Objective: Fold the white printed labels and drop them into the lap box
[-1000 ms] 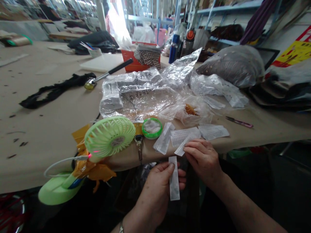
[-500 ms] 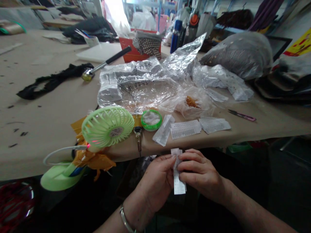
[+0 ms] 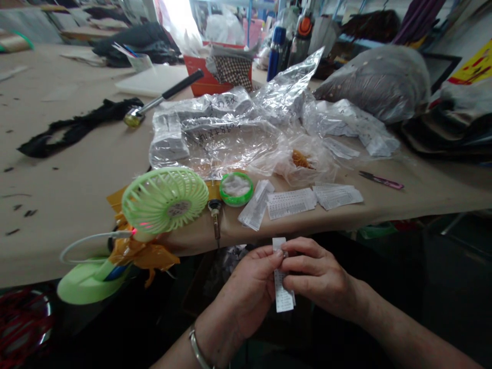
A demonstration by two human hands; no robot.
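Note:
A narrow stack of printed white labels (image 3: pixel 283 297) is upright between my two hands, just off the table's front edge. My left hand (image 3: pixel 251 282) pinches the stack from the left, thumb across its upper part. From the other side, my right hand (image 3: pixel 323 277) closes its fingers on the labels' right edge. Just beyond, on the table, lie a slanted bundle of label strips (image 3: pixel 255 206), a wider label pile (image 3: pixel 291 203) and another label pile (image 3: pixel 338 195). A round green tub (image 3: pixel 236 189) with white, fluffy-looking stuff stands left of them.
A light-green fan (image 3: pixel 165 201) is taped at the table edge, with a screwdriver-like tool (image 3: pixel 216 218) beside it. Clear plastic bags (image 3: pixel 230 143) spread behind. Thread snips (image 3: pixel 381 180) lie to the right. A hammer-like tool (image 3: pixel 163 98) and black cloth (image 3: pixel 77 125) are at left.
The label stack's top edges look more even, and my right fingertips have moved closer to my left thumb. The whole view has shifted slightly.

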